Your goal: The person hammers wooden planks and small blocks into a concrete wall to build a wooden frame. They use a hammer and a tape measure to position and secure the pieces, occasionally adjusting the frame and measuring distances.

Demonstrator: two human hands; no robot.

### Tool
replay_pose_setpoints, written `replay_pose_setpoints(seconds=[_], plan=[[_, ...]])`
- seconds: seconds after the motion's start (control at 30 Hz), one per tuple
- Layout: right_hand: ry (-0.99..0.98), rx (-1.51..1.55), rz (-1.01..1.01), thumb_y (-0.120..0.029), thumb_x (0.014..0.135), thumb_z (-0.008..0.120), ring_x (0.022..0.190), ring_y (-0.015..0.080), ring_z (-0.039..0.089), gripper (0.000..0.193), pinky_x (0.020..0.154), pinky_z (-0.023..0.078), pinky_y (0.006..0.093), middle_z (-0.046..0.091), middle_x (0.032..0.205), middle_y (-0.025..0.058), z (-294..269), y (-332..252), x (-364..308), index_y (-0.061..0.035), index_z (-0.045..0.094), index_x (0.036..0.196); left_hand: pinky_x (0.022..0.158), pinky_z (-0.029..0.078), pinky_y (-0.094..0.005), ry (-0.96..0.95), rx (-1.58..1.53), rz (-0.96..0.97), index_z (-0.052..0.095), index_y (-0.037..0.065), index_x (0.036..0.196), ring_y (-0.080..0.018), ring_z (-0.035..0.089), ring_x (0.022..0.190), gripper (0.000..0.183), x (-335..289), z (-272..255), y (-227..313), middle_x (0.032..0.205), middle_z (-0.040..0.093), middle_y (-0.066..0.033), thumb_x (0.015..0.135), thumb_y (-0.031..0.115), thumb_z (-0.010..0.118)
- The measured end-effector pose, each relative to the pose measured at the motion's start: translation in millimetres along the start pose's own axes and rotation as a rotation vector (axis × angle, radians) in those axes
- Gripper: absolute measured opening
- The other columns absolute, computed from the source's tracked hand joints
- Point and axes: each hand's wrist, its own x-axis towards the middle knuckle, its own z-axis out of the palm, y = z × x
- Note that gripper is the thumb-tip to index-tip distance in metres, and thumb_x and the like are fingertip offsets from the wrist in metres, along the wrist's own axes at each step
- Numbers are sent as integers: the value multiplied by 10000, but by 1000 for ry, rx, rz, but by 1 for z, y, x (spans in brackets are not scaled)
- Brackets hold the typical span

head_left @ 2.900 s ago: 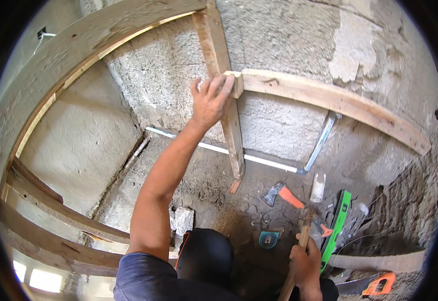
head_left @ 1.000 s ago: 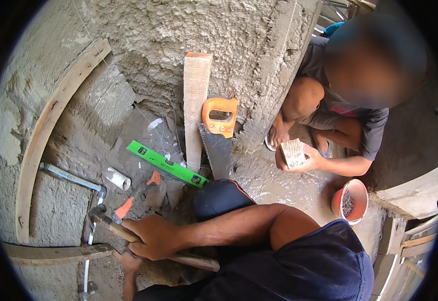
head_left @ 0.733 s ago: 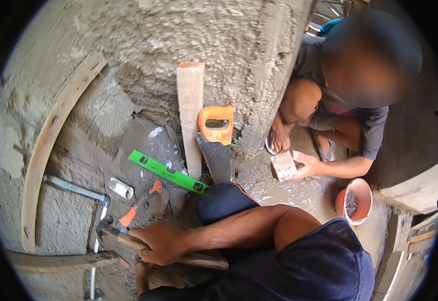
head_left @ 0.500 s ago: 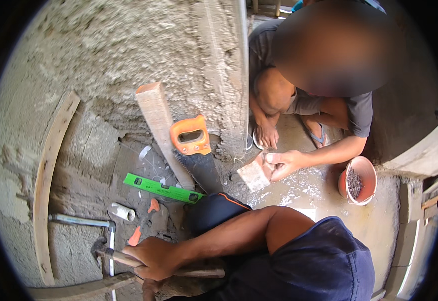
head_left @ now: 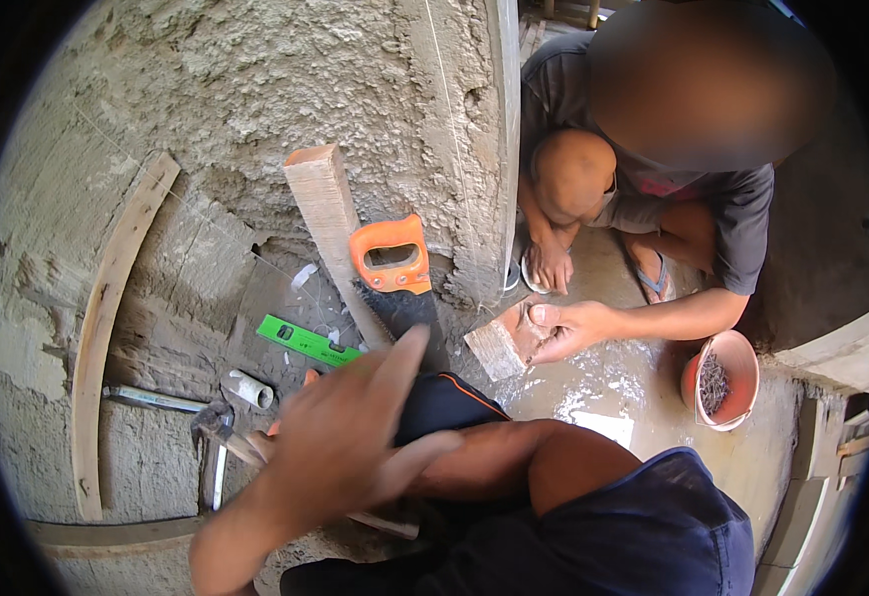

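My left hand [head_left: 340,437] is raised across the view, fingers spread and holding nothing. Behind it, my right forearm [head_left: 484,452] reaches left to a claw hammer [head_left: 214,422] with a wooden handle. My right hand's fingers are hidden by the left hand, but the handle passes through where they lie. Past my left fingertips, a handsaw [head_left: 392,256] with an orange grip leans by an upright timber piece [head_left: 327,199]. A green spirit level [head_left: 300,338] lies beside them, partly covered by my left hand.
A crouching co-worker's hand [head_left: 568,328] holds a small rough block [head_left: 499,348] at the right. A pinkish bucket [head_left: 742,382] of nails stands nearby. Rough wall, a long board [head_left: 106,328], a blue-grey pipe [head_left: 151,399] and a short white pipe [head_left: 247,387] are at left.
My left hand has come up from low beside the right hand into the middle, fingers spreading. The hammer head has moved slightly up and right; the whole view has shifted a little.
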Motion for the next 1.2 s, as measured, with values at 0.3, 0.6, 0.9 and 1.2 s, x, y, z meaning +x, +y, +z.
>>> replay_pose_setpoints(seconds=[0.3, 0.6, 0.9, 1.2], plan=[[65, -40, -193, -229, 858, 699, 903, 482, 707, 442, 812, 542, 574, 715, 943, 277, 31, 17, -37, -2, 563, 1212, 833, 591, -465, -119, -205, -129, 605, 44, 1329, -392, 732, 1013, 782, 67, 59, -4, 1119, 734, -194, 737, 436, 931], [-252, 0, 251, -276, 887, 698, 941, 483, 711, 406, 841, 545, 576, 719, 960, 281, 14, -13, -23, -8, 575, 1166, 916, 599, -386, 177, -943, -403, 570, -12, 1373, -251, 751, 1058, 684, -10, -1, -51, 1193, 742, -154, 809, 188, 900], [-610, 55, 581, -373, 941, 684, 950, 439, 718, 412, 845, 537, 526, 736, 991, 230, -9, -42, -8, -27, 631, 1159, 955, 614, -548, 964, -1188, -744, 549, 37, 1416, -278, 675, 1164, 695, -157, -81, -127, 1300, 658, -170, 934, 480, 783], [-576, 163, 590, -245, 937, 717, 838, 209, 661, 455, 786, 532, 376, 710, 920, 118, 14, -30, -13, 5, 655, 1312, 1017, 508, -741, 1387, -1278, -779, 275, 138, 1647, -442, 545, 1346, 1055, -263, -86, -166, 1547, 459, -252, 921, 884, 452]])
